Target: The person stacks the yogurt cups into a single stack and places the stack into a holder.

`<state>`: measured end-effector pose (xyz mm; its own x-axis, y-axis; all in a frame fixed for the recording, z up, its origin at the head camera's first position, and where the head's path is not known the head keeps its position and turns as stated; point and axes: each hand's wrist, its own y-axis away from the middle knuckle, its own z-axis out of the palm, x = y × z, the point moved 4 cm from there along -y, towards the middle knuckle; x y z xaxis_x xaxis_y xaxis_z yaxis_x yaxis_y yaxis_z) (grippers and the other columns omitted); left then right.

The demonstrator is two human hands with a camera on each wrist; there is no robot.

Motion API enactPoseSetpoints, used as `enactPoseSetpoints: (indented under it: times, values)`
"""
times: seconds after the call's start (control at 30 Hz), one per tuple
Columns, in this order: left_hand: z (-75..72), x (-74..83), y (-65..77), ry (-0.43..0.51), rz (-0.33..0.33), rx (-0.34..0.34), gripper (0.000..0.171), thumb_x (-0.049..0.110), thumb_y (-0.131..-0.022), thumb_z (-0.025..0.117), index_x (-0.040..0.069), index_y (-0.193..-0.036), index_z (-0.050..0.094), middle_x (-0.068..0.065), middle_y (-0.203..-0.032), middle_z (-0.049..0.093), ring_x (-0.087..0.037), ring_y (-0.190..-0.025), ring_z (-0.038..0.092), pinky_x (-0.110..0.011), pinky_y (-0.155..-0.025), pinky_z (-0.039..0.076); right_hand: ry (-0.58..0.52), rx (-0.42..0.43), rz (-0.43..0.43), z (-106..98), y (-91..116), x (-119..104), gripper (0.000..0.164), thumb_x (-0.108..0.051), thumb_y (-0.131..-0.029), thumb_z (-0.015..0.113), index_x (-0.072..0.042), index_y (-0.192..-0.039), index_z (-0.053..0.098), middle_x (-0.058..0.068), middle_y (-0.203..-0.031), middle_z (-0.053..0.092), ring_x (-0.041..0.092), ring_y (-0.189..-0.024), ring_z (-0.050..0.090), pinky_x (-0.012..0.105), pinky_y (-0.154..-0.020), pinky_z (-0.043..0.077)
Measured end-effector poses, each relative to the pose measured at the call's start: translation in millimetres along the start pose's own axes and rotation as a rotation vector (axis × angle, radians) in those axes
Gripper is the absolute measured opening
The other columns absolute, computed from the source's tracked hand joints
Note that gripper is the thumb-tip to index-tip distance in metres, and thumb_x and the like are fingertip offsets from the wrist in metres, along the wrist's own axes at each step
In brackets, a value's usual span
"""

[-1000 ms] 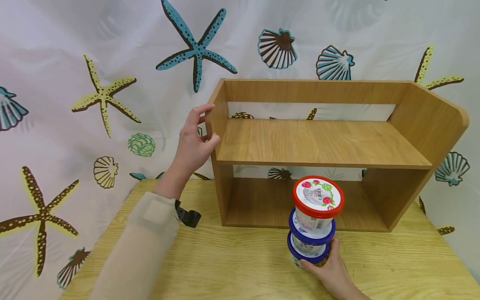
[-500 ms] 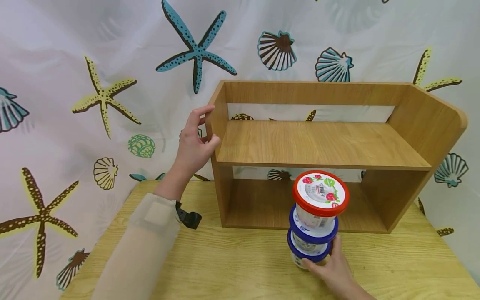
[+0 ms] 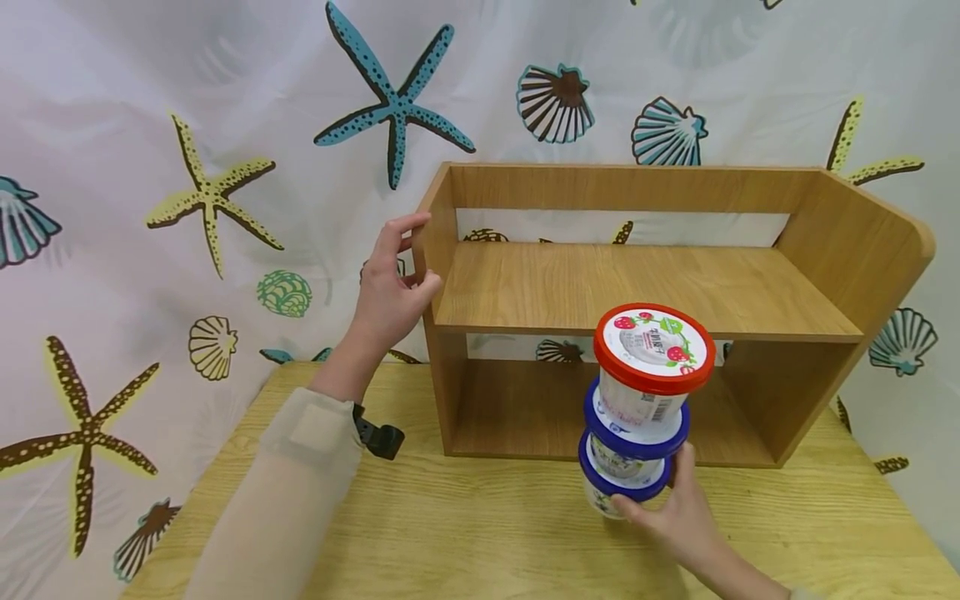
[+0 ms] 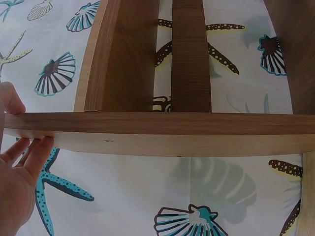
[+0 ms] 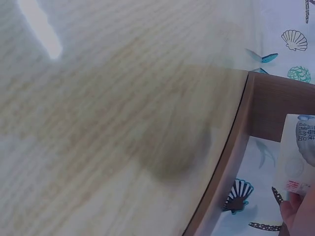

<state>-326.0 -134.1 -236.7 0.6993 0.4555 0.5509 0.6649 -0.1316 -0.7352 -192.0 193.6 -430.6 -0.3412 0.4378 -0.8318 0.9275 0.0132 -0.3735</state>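
Note:
My right hand grips the bottom of a stack of three plastic tubs from the right, in front of the shelf. The top tub has a red-rimmed lid with printed strawberries. Below it are two blue-lidded tubs, the middle one and the lowest one. The stack leans slightly right towards its top. In the right wrist view, part of a white tub shows beside my fingertips. My left hand holds the left side panel of a two-tier wooden shelf, thumb and fingers across its edge.
The shelf stands at the back of a light wooden table. A white curtain printed with starfish and shells hangs behind. A camera is strapped to the left wrist.
My right hand has raised the tub stack and moved it slightly right; the red-lidded tub now overlaps the middle board's front edge. My left hand has stayed on the shelf panel.

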Motion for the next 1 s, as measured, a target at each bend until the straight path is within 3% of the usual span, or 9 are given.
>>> enactPoseSetpoints:
  times: [0.13,0.37,0.53,0.63,0.8,1.0]
  values:
    - [0.9,-1.0,0.1,0.000,-0.004,-0.001,0.061,-0.007,-0.083,0.057,0.012,-0.139,0.042,-0.006,-0.145,0.041,-0.032,-0.120,0.047,-0.052,-0.080,0.054,0.000,0.014,-0.043,-3.8,-4.9,-8.1,0.088,-0.005,-0.073,0.084,-0.002,-0.136,0.023,0.017,-0.132,0.048,0.029,-0.115,0.052,0.032,-0.090,0.047]
    - [0.9,-0.1,0.1,0.001,0.002,0.006,0.061,-0.007,-0.083,0.057,0.012,-0.139,0.042,-0.006,-0.144,0.041,-0.031,-0.120,0.048,-0.051,-0.077,0.055,-0.006,0.038,-0.099,-13.5,-17.6,-21.3,0.086,-0.002,-0.072,0.083,0.000,-0.135,0.026,0.016,-0.129,0.051,0.006,-0.108,0.051,0.022,-0.085,0.047]
    - [1.2,-0.3,0.4,0.005,0.006,0.006,0.060,-0.007,-0.083,0.056,0.011,-0.139,0.042,-0.007,-0.144,0.041,-0.030,-0.119,0.048,-0.051,-0.077,0.054,0.025,0.016,-0.066,-22.5,-26.1,-33.0,0.083,-0.005,-0.076,0.082,-0.001,-0.136,0.025,0.017,-0.128,0.051,0.023,-0.109,0.055,0.030,-0.083,0.050]
    - [1.5,-0.1,0.7,0.004,0.007,0.006,0.060,-0.007,-0.084,0.057,0.011,-0.139,0.042,-0.007,-0.144,0.042,-0.030,-0.119,0.048,-0.051,-0.077,0.055,0.050,0.010,-0.063,-28.7,-31.4,-41.4,0.083,-0.007,-0.077,0.081,-0.002,-0.137,0.025,0.018,-0.129,0.051,0.032,-0.112,0.055,0.028,-0.086,0.048]
    - [1.6,0.7,0.8,-0.004,-0.002,0.007,0.060,-0.007,-0.083,0.057,0.011,-0.139,0.042,-0.007,-0.144,0.042,-0.030,-0.119,0.048,-0.050,-0.077,0.055,0.021,-0.008,-0.084,-38.8,-41.7,-57.0,0.083,-0.007,-0.079,0.079,-0.003,-0.139,0.022,0.018,-0.132,0.048,0.033,-0.115,0.052,0.014,-0.087,0.042]
    - [1.5,0.8,0.7,-0.001,-0.012,0.006,0.060,-0.007,-0.083,0.057,0.011,-0.139,0.042,-0.006,-0.145,0.041,-0.030,-0.120,0.048,-0.051,-0.079,0.054,0.015,-0.028,-0.073,-50.1,-53.6,-72.2,0.079,-0.010,-0.083,0.076,-0.004,-0.139,0.020,0.017,-0.133,0.045,0.031,-0.116,0.050,0.014,-0.086,0.041]
